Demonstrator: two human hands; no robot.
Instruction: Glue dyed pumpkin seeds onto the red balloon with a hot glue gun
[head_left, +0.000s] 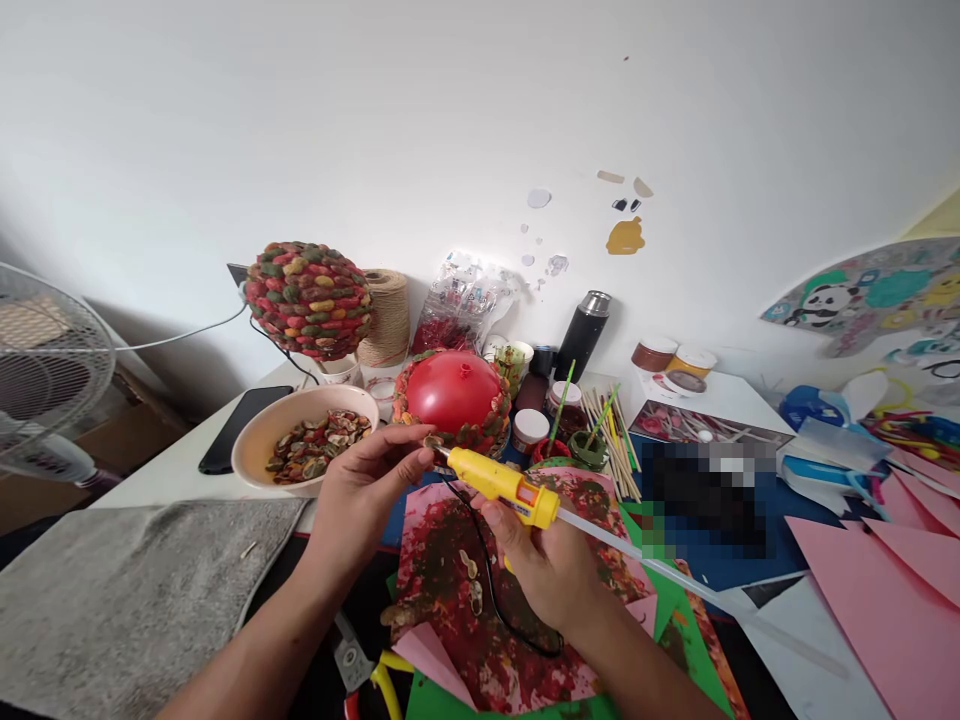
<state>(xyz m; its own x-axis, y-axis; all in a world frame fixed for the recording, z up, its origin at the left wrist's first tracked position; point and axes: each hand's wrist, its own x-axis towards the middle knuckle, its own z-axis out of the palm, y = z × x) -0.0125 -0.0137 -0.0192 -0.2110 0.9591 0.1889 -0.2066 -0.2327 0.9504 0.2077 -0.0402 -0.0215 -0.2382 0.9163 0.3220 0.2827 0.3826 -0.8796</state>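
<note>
My left hand [365, 492] pinches a small painted peanut shell [433, 441] between thumb and fingertips. The nozzle of a yellow hot glue gun [487, 477] is right at that shell; whether they touch, I cannot tell. Wrapped around the gun's handle is my right hand [551, 570], and a long clear glue stick [637, 548] sticks out of its back. Just behind my hands sits a red balloon [454, 390], ringed around its sides with painted shells and bare on top. To the left, a beige bowl [251, 468] holds painted shell halves [311, 447].
A shell-covered ball [309, 300] stands behind the bowl, beside a twine spool [386, 315]. Paint jars [530, 428], a black flask [582, 335] and wooden sticks [611, 440] are behind the balloon. Pliers [352, 660] and paint-stained paper [525, 660] lie in front, a grey cloth [142, 590] left.
</note>
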